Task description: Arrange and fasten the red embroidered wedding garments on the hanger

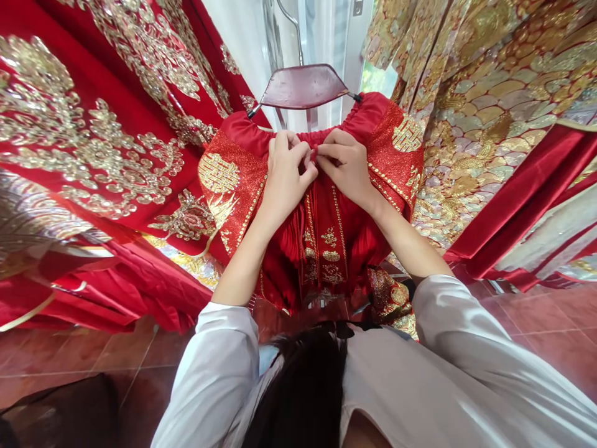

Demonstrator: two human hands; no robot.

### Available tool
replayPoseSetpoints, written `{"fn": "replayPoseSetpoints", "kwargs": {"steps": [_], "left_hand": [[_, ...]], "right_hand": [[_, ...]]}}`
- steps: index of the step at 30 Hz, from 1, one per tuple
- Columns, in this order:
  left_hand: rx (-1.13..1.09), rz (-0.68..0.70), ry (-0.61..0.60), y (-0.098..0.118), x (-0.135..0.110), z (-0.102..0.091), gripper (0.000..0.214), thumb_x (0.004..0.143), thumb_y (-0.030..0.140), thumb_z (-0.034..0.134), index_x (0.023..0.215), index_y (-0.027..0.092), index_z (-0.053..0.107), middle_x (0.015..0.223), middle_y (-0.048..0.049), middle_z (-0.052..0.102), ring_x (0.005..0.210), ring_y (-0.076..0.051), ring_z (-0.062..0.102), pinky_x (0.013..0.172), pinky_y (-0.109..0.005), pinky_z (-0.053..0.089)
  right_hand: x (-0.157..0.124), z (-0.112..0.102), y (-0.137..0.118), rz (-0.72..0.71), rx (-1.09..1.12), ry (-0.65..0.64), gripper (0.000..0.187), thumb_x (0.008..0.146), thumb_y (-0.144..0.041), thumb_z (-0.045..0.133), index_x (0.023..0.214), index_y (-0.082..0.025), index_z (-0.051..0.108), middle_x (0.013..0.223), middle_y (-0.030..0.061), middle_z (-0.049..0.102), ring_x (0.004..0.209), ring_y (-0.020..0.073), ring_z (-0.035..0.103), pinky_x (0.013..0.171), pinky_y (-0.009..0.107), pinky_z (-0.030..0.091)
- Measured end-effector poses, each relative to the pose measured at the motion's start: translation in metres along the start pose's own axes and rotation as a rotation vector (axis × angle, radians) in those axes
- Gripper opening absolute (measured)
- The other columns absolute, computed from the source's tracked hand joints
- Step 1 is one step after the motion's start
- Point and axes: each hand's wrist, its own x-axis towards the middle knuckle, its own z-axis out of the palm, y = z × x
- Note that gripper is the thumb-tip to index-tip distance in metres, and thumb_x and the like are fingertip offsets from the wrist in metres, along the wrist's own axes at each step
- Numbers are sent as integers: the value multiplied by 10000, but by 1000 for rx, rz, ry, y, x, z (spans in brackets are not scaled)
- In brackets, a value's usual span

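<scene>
A red skirt (364, 239) with gold embroidery and rows of gold beads hangs in front of me. Clips at both ends of a hanger (303, 87) with a dark reddish middle hold its gathered waistband (247, 129). At the middle of that waistband, my left hand (288, 177) is closed, thumb and fingers curled together on the red cloth. My right hand (349, 165) faces it closely and pinches the cloth from the other side. A small bit of red material shows between the fingertips; its exact shape is hard to make out.
Red garments with silver-gold beadwork (135, 149) hang close on the left. To the right are a gold scale-patterned garment (494, 118) and red velvet cloth (517, 218). Reddish floor tiles (541, 323) lie below, with a dark object (60, 410) at lower left.
</scene>
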Motion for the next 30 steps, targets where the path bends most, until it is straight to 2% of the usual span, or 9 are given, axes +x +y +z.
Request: {"fn": "replayPoseSetpoints", "kwargs": {"steps": [5,9,11,14,18,20,23,27,30], "left_hand": [[74,-36,11,0,-6,-6,130,805,152,564,718,193,477,997,-93,527,1083,-288,472,917,-453,405],[61,-21,91,-4,-13,-9,126,780,141,564,716,195,470,977,-81,551,1080,-277,486,933,-448,402],[27,-13,128,-3,-15,-6,138,769,139,559,686,191,462,875,-58,567,973,-240,537,882,-415,437],[-83,-73,172,1,-13,1,171,759,144,541,631,191,439,679,-4,543,708,-150,548,709,-314,474],[-285,-168,266,2,-6,8,219,767,186,551,599,191,411,596,23,522,540,-90,475,512,-231,405],[-387,-179,236,0,-3,8,222,797,239,551,622,191,422,608,19,537,506,-78,466,472,-216,380],[-483,-208,117,-4,-3,5,220,863,346,507,706,200,457,644,9,559,473,-73,476,455,-213,386],[-420,-227,12,-8,-4,-3,219,873,446,518,851,229,492,724,-18,577,580,-116,566,536,-252,464],[-339,-176,-21,-10,-7,-9,206,852,428,556,851,228,508,713,-20,561,646,-140,584,607,-281,490]], "right_hand": [[-8,-11,7,76,-51,16,94,854,-195,477,776,-158,513,844,58,457,872,161,475,796,320,441],[-12,-18,5,143,-34,15,51,829,-182,481,784,-162,476,862,57,460,859,153,482,750,303,455],[-12,-18,0,207,87,18,40,828,-183,475,794,-163,471,850,48,464,814,132,496,695,275,463],[-11,-15,-7,354,400,1,54,840,-215,461,819,-166,474,762,16,453,698,93,514,572,215,450],[-12,-16,-12,480,727,-26,135,846,-307,489,866,-174,476,705,-16,442,581,50,509,462,154,407],[-12,-19,-14,504,800,-38,182,840,-346,516,896,-178,476,710,-23,456,569,39,514,453,139,408],[-13,-23,-19,505,835,-74,246,839,-401,530,941,-186,469,758,-16,495,588,44,536,468,149,434],[-14,-25,-21,477,810,-126,313,854,-487,505,953,-195,450,832,9,528,608,60,541,487,185,447],[-14,-23,-15,442,746,-128,350,879,-543,446,922,-196,455,759,-1,508,551,56,491,470,191,410]]}}
